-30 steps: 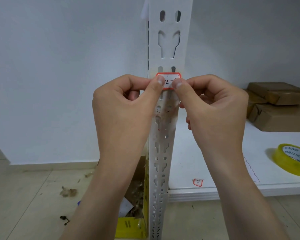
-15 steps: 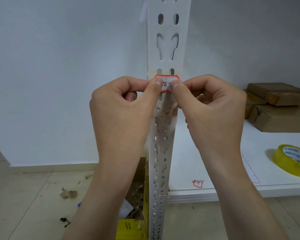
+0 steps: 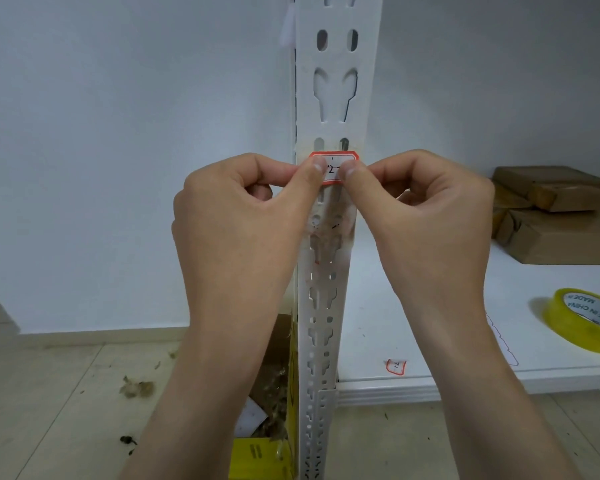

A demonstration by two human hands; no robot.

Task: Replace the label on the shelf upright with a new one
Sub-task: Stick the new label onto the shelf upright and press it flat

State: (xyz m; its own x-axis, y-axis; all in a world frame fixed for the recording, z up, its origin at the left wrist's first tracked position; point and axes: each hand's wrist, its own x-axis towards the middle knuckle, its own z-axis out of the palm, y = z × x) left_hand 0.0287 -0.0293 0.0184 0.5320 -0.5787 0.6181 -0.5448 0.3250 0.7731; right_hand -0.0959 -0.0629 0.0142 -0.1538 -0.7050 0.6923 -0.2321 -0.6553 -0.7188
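Note:
A white label with a red border and black handwriting (image 3: 332, 169) sits on the front of the white perforated shelf upright (image 3: 336, 81), just below a pair of slots. My left hand (image 3: 243, 216) pinches the label's left end with thumb and forefinger, and the thumb tip lies flat on it. My right hand (image 3: 426, 216) does the same at the right end. The other fingers of both hands are curled. Below the label the upright shows brownish glue residue (image 3: 329, 220).
A white shelf board (image 3: 430, 341) runs to the right of the upright. On it lie a small red-bordered label (image 3: 395, 367), a yellow tape roll (image 3: 584, 320) and brown cardboard parcels (image 3: 561, 216). A yellow box with scraps (image 3: 260, 455) stands on the tiled floor behind my left arm.
Both hands stay on the label. The two thumb tips have edged slightly closer together across it.

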